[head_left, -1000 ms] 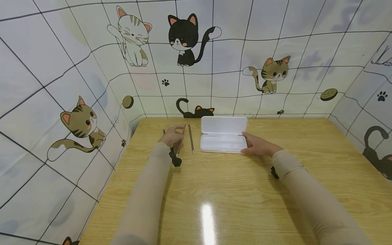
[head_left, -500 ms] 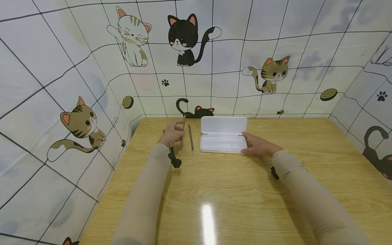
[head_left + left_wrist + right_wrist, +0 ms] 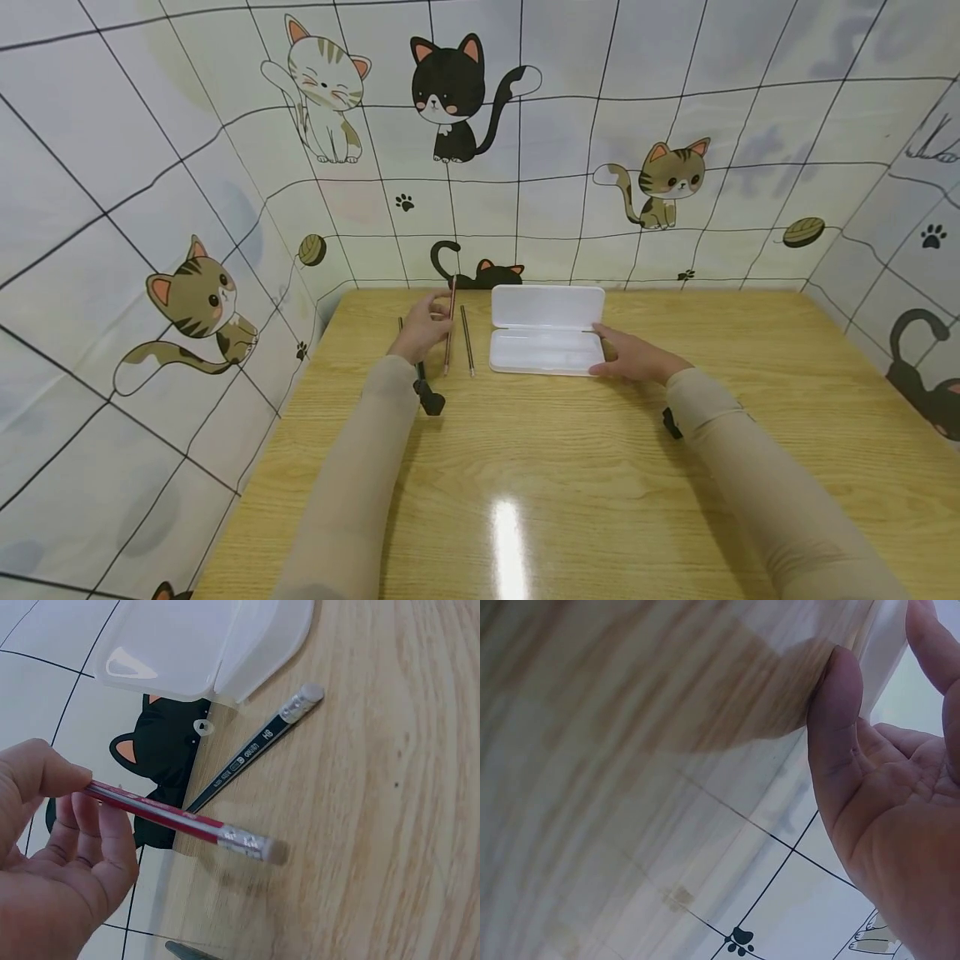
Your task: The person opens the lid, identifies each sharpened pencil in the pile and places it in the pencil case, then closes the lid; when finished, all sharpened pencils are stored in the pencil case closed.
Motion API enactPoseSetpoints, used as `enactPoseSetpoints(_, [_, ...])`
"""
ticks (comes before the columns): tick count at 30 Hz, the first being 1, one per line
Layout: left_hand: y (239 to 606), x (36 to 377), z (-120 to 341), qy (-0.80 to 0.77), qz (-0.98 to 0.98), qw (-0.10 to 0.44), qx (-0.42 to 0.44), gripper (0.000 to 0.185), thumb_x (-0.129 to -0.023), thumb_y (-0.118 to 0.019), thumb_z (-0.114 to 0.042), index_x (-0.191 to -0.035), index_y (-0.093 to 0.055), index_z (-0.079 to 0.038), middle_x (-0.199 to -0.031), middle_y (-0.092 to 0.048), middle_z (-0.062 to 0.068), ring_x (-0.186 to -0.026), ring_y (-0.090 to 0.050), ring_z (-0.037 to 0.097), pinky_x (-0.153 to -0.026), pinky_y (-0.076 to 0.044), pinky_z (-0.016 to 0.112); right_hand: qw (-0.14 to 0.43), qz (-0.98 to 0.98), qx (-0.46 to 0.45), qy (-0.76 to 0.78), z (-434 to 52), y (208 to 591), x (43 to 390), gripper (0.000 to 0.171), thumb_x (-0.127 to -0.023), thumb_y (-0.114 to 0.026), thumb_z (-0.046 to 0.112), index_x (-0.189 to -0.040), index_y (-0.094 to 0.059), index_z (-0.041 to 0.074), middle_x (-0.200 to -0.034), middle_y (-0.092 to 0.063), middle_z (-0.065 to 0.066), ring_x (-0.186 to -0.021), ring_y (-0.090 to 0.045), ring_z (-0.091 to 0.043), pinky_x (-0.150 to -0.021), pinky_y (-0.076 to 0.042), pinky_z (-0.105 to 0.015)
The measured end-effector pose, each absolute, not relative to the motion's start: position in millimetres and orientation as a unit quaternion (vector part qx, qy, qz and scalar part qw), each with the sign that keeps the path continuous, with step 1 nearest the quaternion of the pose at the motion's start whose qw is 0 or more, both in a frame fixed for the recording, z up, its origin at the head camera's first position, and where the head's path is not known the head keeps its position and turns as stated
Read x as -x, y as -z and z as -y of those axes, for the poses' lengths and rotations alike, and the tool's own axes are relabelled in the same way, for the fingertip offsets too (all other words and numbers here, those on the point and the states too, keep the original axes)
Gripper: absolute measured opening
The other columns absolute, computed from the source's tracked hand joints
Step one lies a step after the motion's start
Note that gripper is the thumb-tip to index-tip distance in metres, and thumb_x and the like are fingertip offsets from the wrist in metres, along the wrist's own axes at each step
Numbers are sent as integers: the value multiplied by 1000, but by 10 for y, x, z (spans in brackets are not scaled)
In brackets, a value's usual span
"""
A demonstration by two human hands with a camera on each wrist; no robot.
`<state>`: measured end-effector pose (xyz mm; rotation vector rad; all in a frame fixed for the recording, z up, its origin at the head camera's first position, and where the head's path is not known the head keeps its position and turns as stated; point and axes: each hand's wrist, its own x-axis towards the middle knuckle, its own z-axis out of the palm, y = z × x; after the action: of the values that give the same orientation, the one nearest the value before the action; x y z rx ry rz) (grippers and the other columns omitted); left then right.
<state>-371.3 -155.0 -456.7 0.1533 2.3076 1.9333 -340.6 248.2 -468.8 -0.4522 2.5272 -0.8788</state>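
My left hand pinches a red pencil between thumb and fingers; its white eraser end points away from the palm in the left wrist view. Beside it lies a black HB pencil with an eraser tip, on the table left of the pencil case. That white plastic pencil case stands open, lid raised at the back, and nothing lies inside. My right hand grips its right side, thumb at the front corner and fingers by the hinge. Another dark pencil is mostly hidden under the left hand.
The wooden table ends at a wall covering printed with cats, just behind the case. A black wrist camera mount hangs below the left wrist, close over the table.
The left hand has lifted the red pencil, first moving it up and away, then slightly right towards the black pencil. The right hand and the pencil case have stayed in place.
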Motion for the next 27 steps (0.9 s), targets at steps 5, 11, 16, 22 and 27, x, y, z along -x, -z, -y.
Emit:
enactPoseSetpoints(5, [4575,3708,1518,-637,-767,40,-64,64,-96,-55,9,-153,-43,-19,-125,-50,18,-101,-52,24,-91,-49,54,209,-909,168,318,-2487,4683,3399,100,-97,-70,36,-163,-1,6,-164,-15,-27,-61,-51,-20,-63,-50,-36])
enactPoseSetpoints(11, [4578,3706,1503,-639,-765,20,-77,63,-95,-55,7,-151,-45,-21,-122,-51,13,-102,-53,23,-91,-48,55,212,-910,163,318,-2494,4701,3410,100,-97,-70,37,-163,-2,7,-164,-15,-27,-61,-52,-20,-62,-50,-36])
enactPoseSetpoints(16, [4573,3692,1488,-645,-758,2,-98,61,-96,-56,8,-150,-45,-18,-120,-50,13,-107,-54,26,-96,-46,61,214,-910,155,320,-2501,4715,3423,99,-97,-70,36,-164,-2,9,-165,-15,-25,-59,-51,-20,-62,-51,-36])
enactPoseSetpoints(22, [4549,3698,1442,-636,-763,-16,-112,59,-96,-56,6,-148,-47,-20,-126,-52,16,-117,-55,31,-93,-50,55,216,-909,152,322,-2496,4712,3424,100,-97,-70,36,-164,-1,9,-165,-14,-25,-61,-51,-20,-63,-51,-36])
enactPoseSetpoints(27, [4530,3721,1373,-614,-779,-21,-126,58,-94,-57,7,-145,-51,-20,-124,-54,13,-115,-56,28,-86,-50,45,216,-910,152,319,-2492,4707,3421,100,-97,-70,35,-164,-1,9,-166,-13,-26,-62,-52,-21,-64,-52,-36])
